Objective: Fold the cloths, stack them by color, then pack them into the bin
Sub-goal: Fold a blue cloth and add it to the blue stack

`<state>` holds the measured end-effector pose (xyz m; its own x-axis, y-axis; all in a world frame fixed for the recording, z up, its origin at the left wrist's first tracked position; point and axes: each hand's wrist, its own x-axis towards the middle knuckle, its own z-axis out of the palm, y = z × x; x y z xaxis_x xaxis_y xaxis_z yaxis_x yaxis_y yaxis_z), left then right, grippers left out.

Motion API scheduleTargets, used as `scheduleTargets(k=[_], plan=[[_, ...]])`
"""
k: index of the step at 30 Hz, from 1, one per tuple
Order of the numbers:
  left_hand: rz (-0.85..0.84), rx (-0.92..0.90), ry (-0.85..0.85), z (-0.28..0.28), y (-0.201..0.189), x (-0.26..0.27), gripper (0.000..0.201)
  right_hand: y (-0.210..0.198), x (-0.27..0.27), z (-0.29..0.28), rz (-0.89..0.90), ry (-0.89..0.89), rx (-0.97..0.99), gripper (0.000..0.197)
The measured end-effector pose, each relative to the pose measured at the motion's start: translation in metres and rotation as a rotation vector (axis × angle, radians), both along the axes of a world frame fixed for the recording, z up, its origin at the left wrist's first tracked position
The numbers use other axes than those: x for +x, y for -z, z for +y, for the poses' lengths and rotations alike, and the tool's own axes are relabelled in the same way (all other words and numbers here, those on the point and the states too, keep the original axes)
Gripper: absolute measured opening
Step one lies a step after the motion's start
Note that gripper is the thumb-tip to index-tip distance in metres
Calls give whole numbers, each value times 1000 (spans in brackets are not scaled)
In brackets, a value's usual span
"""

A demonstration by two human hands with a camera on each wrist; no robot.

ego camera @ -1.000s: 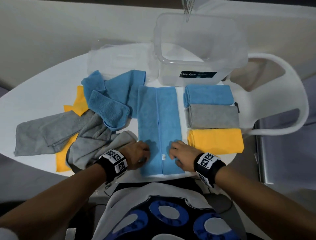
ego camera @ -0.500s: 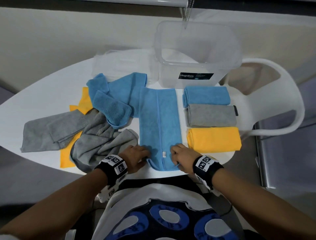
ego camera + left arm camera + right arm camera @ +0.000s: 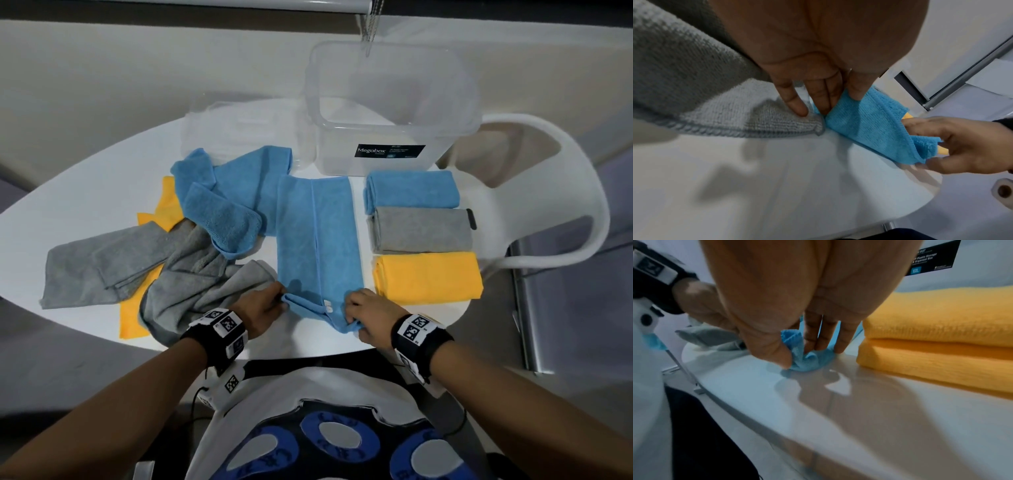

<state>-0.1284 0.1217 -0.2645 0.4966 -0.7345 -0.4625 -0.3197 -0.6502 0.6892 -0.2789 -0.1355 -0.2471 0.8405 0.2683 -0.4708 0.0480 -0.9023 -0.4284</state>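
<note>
A long blue cloth [image 3: 318, 240], folded into a strip, lies lengthwise in the middle of the white table [image 3: 85, 192]. My left hand [image 3: 265, 306] pinches its near left corner [image 3: 846, 113]; my right hand [image 3: 368, 313] pinches its near right corner [image 3: 807, 356]. The near edge is lifted off the table and curls up between the hands. To the right sit folded cloths: blue [image 3: 412, 190], grey [image 3: 421, 231] and yellow [image 3: 428, 275]. The clear bin [image 3: 390, 109] stands open behind them.
On the left lie loose cloths: a crumpled blue one [image 3: 222, 202], grey ones [image 3: 137, 263] and yellow ones [image 3: 135, 311] underneath. The clear bin lid [image 3: 239, 130] lies at the back left. A white chair [image 3: 561, 192] stands off the table's right side.
Both hands went from pressing flat on the blue cloth's near end to pinching its corners; the near edge has come up off the table.
</note>
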Motion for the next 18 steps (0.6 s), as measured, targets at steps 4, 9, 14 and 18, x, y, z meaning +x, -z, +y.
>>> scheduleTargets(k=[4,9,14,18], plan=[[78,-4,-117,-4,-3,3,7,-18,11,-2,19,131,42,22],[143,-89,-393,-9,-4,15,8,-24,34,-5,47,426,158,28],[175,-145,-541,-20,4,20,16,-11,51,-9,71,575,192,43],[174,-78,-437,-16,4,25,30,-2,54,-6,96,718,295,55]])
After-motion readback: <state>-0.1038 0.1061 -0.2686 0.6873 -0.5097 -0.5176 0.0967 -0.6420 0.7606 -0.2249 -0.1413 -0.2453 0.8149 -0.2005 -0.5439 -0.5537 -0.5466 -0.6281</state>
